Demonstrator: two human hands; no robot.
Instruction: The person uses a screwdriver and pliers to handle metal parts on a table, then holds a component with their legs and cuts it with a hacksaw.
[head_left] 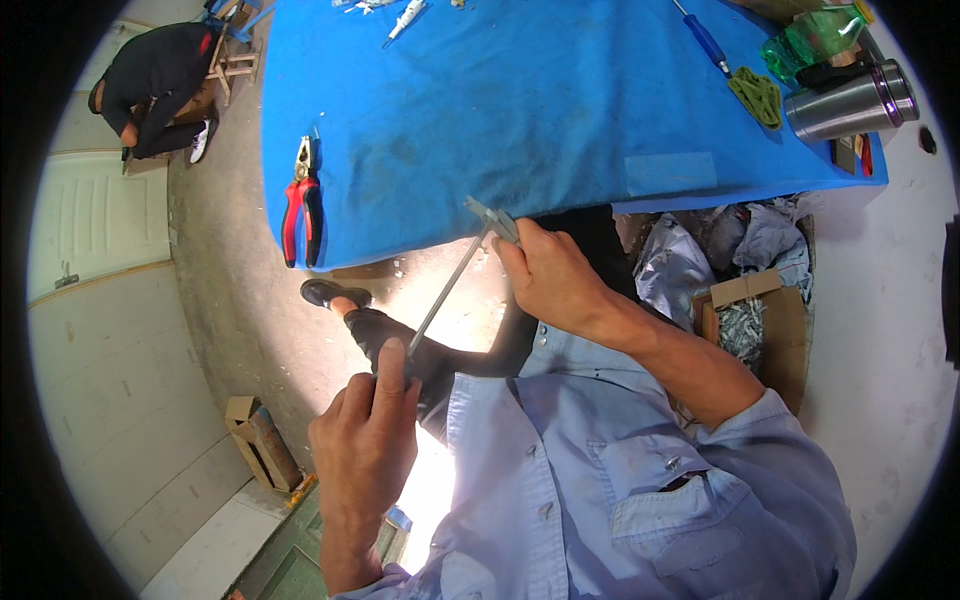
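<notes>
My left hand [365, 430] is closed round the handle of a screwdriver, most of which the fingers hide. Its long thin shaft [447, 290] slants up to the right, and the tip meets a small grey metal part [496, 221]. That part is pinched between the thumb and fingers of my right hand [553, 270], just off the near edge of the blue-covered table [430, 150]. I cannot make out what kind of part it is. Left of my hands, combination pliers [303, 205] with red and black handles lie near the table's corner.
On the table's right are a blue-handled screwdriver [708, 42], a green cloth [755, 98], a green plastic bottle [815, 42] and a steel flask [850, 102]. Below stands a cardboard box [785, 340] of metal pieces beside plastic bags [672, 262]. Another person [160, 85] sits bent over at far left.
</notes>
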